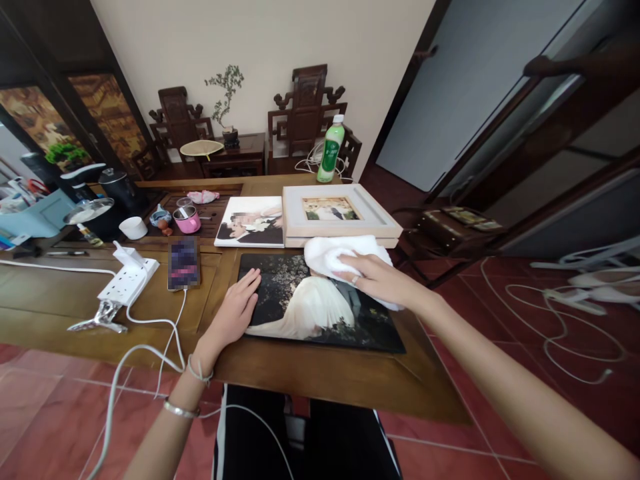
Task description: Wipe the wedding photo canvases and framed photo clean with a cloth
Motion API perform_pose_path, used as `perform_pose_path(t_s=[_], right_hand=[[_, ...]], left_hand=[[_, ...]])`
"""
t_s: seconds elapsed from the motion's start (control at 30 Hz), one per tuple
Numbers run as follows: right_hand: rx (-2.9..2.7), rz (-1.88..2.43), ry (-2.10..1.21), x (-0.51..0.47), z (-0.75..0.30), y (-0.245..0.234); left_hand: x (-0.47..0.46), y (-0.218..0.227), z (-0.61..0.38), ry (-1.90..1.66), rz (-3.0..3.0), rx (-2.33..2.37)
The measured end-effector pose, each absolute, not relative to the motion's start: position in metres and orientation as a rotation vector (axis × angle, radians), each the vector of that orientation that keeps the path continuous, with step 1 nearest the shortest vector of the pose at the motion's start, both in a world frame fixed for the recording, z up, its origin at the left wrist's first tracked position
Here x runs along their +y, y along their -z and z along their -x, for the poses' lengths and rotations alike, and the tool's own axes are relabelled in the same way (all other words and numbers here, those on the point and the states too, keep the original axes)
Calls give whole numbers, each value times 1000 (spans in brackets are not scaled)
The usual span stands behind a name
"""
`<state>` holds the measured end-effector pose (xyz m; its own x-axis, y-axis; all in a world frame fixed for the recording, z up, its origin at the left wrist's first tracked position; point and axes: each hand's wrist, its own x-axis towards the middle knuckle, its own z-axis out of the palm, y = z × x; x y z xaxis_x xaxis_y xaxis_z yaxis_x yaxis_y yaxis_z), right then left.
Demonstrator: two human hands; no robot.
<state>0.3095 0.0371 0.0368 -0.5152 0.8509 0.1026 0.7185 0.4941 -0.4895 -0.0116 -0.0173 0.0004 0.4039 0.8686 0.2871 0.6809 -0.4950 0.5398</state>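
While right grip (373, 272) clasps white cloth (323, 253), left grip (238, 307) unclenched, dark photo (383, 325) (pale gown (319, 303))

Pale wall (260, 33) behind two dark wooden chairs (306, 97) — small table (251, 143) between, red tiled floor (50, 413).

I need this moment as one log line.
left hand: on left edge of photo panel | right hand: holding white cloth on photo panel | beyond: framed picture, green bottle

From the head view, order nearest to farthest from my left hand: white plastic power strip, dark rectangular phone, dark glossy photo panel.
1. Dark glossy photo panel: under your left hand.
2. Dark rectangular phone: left of that hand.
3. White plastic power strip: farther left, past the phone.
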Motion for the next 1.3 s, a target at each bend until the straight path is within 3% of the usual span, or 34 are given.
perform_pose_path(t_s=[0.27,0.5,0.77,1.1,1.3], right_hand=[[-2438,1313,-514,24,-306,-33],[-2588,1022,-266,-50,-297,-25],[-2736,1002,-410,-116,-299,-48],[-2543,1336,-656,-40,-301,-45],[-2516,1280,-505,23,-292,-36]], left_hand=[[-16,0,13,-752,-2335,1357],[-17,0,12,-778,-2333,1350],[-17,0,10,-758,-2319,1361],[-18,0,11,-741,-2345,1362],[-17,1,12,-733,-2345,1360]])
